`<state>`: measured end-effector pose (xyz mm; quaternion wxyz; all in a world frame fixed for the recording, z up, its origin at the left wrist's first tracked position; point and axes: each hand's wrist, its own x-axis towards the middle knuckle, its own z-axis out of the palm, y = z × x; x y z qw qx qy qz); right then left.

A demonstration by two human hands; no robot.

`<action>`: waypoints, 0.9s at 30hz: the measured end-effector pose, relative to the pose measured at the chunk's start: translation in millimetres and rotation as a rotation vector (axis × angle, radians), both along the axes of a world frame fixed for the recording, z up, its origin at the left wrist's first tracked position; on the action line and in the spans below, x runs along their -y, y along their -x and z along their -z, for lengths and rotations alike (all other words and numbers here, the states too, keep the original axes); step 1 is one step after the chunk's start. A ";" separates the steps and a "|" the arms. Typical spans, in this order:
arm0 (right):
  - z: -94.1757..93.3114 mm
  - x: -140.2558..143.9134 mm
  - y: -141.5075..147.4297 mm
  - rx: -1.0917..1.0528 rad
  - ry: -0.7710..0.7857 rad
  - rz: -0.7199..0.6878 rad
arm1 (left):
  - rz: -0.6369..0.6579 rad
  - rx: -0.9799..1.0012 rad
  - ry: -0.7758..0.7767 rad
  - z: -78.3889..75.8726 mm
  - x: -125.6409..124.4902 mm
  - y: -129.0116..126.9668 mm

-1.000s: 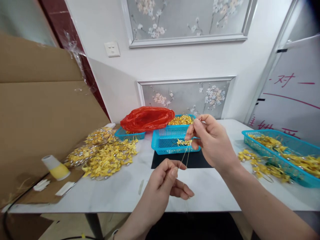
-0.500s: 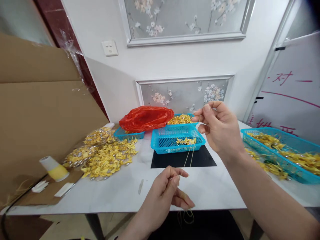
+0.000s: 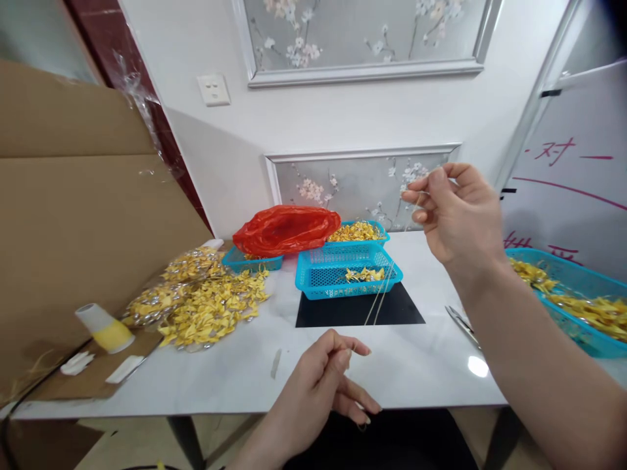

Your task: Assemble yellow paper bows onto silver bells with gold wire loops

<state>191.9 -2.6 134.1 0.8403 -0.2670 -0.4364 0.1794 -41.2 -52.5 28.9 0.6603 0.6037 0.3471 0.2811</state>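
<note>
A thin gold thread (image 3: 386,281) runs doubled between my two hands, taut over the table. My right hand (image 3: 458,212) pinches its upper end, raised high in front of the wall panel. My left hand (image 3: 326,378) pinches the lower end near the table's front edge, with a loop of thread hanging below it. Under the thread stands a blue mesh basket (image 3: 323,281) with a few yellow bows (image 3: 363,274) in it, at the back edge of a black mat (image 3: 343,312).
A pile of yellow bows (image 3: 208,303) lies left, beside a cardboard sheet (image 3: 73,215) and a yellow-white cup (image 3: 105,328). A red plastic bag (image 3: 287,230) lies over another basket. A large blue basket of bows (image 3: 582,300) is at right. Scissors (image 3: 460,321) lie beside my right forearm.
My right hand has risen up and to the right, drawing the thread out longer. My left hand stayed near the front edge, and the hanging loop below it got shorter.
</note>
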 end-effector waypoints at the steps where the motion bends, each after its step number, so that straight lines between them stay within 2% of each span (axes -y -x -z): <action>1: -1.1 -0.6 -2.8 -0.003 -0.004 0.012 | -0.002 -0.015 0.003 -0.2 -0.3 0.3; 9: -8.1 -6.6 -23.3 -0.060 0.000 0.032 | -0.051 -0.041 -0.035 5.4 -4.7 5.4; 13: -13.5 -2.5 -28.6 -0.053 0.036 -0.055 | -0.092 -0.039 -0.083 10.3 -11.0 9.8; 17: -27.0 5.4 -29.0 -0.027 0.096 -0.224 | -0.118 -0.020 -0.117 12.1 -17.5 9.2; 21: -45.8 12.0 -21.6 0.008 0.144 -0.393 | -0.026 0.004 -0.095 12.1 -15.6 -0.6; 27: -64.9 27.3 5.4 0.058 0.156 -0.512 | 0.253 0.024 -0.007 18.7 1.3 -28.9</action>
